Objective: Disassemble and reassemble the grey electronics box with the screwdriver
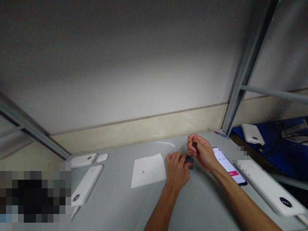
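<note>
My left hand (178, 168) rests on the grey table (115, 199), its fingers closed around a small dark block (190, 159). Most of that block is hidden under the hand. Just above and to the right, my right hand (201, 150) makes a fist around a slim dark tool with a rounded end (195, 145). Only the rounded end shows; its working tip is hidden. Left of my hands lies a white sheet of paper (154, 179), with a few tiny dark bits (142, 171) on it, too small to name.
Beside my right forearm lies a lit phone (228, 165). Right of it is a long white device (267, 186). White devices (88, 184) lie at the left. A red and grey pen-like object (221, 134) is by the metal post (240, 83). A wall closes off the back.
</note>
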Motion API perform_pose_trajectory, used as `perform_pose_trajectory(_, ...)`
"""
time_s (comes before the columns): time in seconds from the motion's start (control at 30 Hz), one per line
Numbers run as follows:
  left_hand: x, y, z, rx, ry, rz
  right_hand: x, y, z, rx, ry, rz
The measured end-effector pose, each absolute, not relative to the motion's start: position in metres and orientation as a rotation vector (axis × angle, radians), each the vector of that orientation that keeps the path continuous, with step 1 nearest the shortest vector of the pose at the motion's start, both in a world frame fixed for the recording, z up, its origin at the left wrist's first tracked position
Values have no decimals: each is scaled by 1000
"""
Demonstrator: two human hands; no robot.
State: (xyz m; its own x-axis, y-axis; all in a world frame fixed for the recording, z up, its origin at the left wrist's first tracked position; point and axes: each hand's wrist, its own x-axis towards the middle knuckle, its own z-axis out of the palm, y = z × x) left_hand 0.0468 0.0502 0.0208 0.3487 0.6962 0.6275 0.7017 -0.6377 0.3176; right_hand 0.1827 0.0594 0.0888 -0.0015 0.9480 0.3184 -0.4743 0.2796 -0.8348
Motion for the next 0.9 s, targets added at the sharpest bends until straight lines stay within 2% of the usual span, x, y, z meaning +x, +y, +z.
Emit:
perform_pose_trajectory(0.4,48,47,21,-2544,-1347,-1166,184,57,95,-567,-1006,1158)
perform_pose_trajectory(0.6,48,46,20,-2526,-1338,-1146,183,60,94,-542,-865,1241)
perform_pose_trajectory(0.9,47,48,19,-2524,-1324,-1141,188,54,98,-537,-1038,1185)
